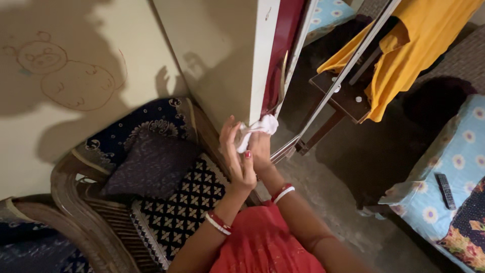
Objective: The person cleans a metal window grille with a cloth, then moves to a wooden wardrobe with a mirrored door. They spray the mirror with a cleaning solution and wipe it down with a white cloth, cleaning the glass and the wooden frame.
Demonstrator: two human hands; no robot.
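i count two bare hands (237,156) (260,149), one crumpled white cloth (257,129), one dark patterned cushion (151,164), one black remote control (445,191) and one yellow hanging garment (414,45).
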